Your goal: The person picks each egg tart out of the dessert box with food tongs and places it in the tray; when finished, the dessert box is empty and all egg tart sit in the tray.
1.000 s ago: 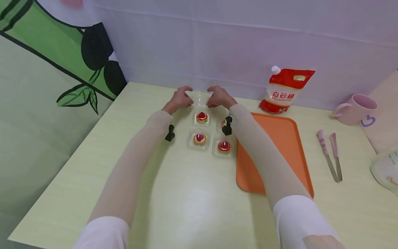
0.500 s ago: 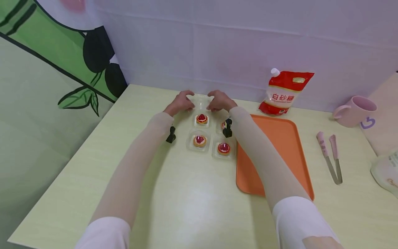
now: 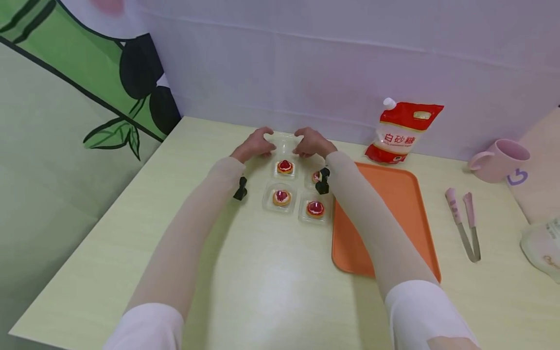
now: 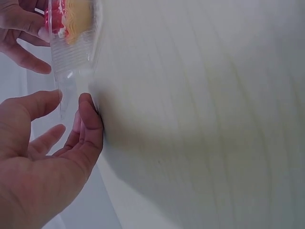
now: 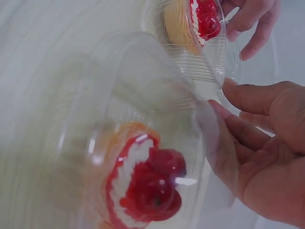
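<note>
At the back of the table, both hands are at a clear plastic tart box (image 3: 285, 168), its see-through lid (image 3: 285, 144) standing out behind the tart. A cherry-topped tart (image 5: 207, 21) sits inside it. My left hand (image 3: 257, 144) holds the lid's left side, thumb tip at the plastic edge and curled fingers across from it, low by the table in the left wrist view. My right hand (image 3: 311, 143) grips the right side, thumb and forefinger at the box corner in the right wrist view. Nearer stand more boxed tarts, a left box (image 3: 280, 198) and a right box (image 3: 315, 210).
Another boxed tart (image 3: 315, 177) is partly hidden by the right wrist. An orange tray (image 3: 393, 194) lies under the right forearm. Farther right are a red sugar pouch (image 3: 400, 132), a pink mug (image 3: 498, 160), a pink-handled pair of tongs (image 3: 468, 228) and a white container (image 3: 544, 248).
Both hands have come slightly lower and nearer at the lid since the first frame, then kept nearly still. The other boxes and the tray have stayed put; the view has shifted a little.
</note>
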